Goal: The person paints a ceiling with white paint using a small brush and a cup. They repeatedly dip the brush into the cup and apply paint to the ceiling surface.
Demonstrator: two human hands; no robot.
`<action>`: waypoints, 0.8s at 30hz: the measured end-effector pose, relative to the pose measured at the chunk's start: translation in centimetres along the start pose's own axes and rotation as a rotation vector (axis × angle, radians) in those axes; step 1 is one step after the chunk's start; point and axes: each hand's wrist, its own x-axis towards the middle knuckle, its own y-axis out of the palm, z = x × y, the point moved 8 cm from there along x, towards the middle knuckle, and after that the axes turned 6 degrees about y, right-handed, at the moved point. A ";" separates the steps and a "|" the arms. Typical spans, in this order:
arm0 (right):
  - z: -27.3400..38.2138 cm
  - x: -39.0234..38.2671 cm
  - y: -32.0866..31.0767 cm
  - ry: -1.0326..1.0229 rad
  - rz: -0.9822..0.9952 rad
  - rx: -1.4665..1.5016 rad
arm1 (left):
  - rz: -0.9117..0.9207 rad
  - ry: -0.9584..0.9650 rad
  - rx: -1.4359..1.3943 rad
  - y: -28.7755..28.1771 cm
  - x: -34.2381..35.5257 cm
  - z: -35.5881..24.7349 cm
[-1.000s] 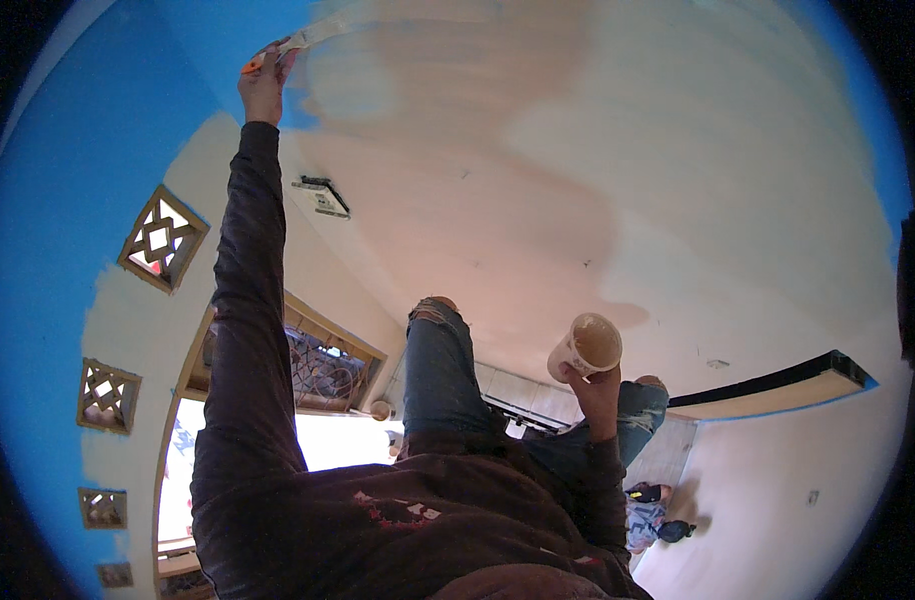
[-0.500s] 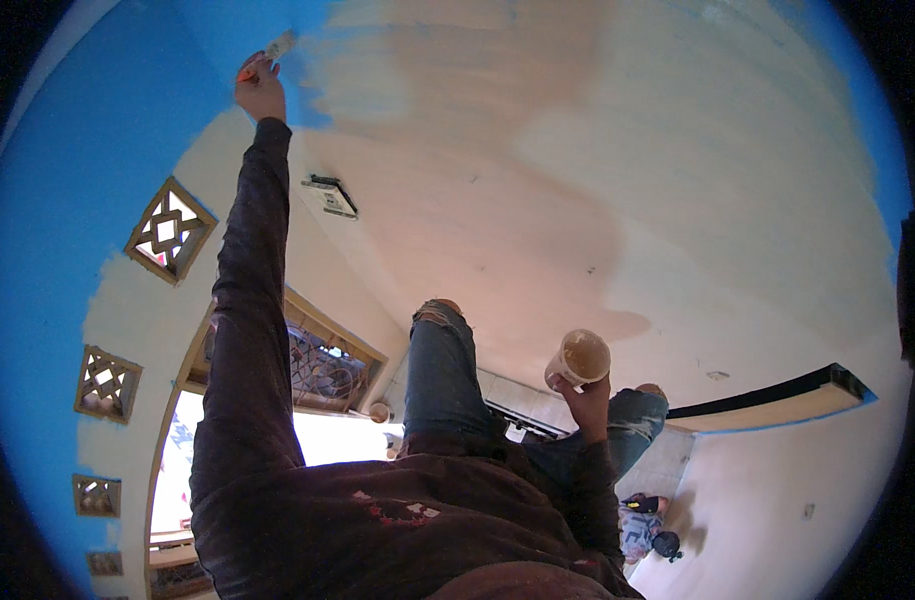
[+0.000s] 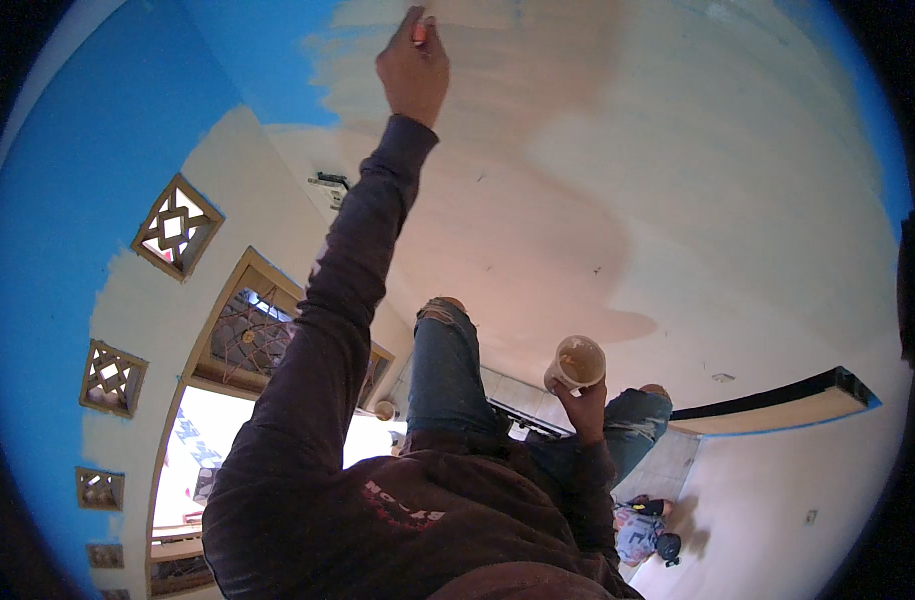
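The left hand grips an orange handle while the right hand clasps a pale cup

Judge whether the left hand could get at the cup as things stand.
Probably yes: the right hand holds the cup with its mouth uncovered, and nothing visible blocks the way, though the left hand, gripping an orange handle, is well away.

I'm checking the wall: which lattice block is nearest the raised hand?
The lattice block topmost in the picture; the others appear lower, farther from the left hand.
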 end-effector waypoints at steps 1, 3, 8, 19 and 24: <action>-0.2 0.0 -0.1 -0.002 -0.009 0.002 | -0.015 0.025 -0.015 0.3 -0.2 -1.6; -0.2 -0.2 -0.3 -0.013 -0.015 0.001 | 0.072 -0.064 -0.047 1.3 -0.9 -4.2; 0.4 -0.2 -0.8 -0.054 -0.036 -0.045 | 0.066 -0.031 -0.148 1.2 -1.9 -7.7; 1.7 -0.3 -1.1 -0.063 -0.067 -0.020 | 0.224 -0.325 -0.948 3.6 -1.1 -2.6; 1.6 -0.3 -1.1 -0.081 -0.068 -0.039 | 0.253 -0.505 -1.062 5.6 -1.2 2.3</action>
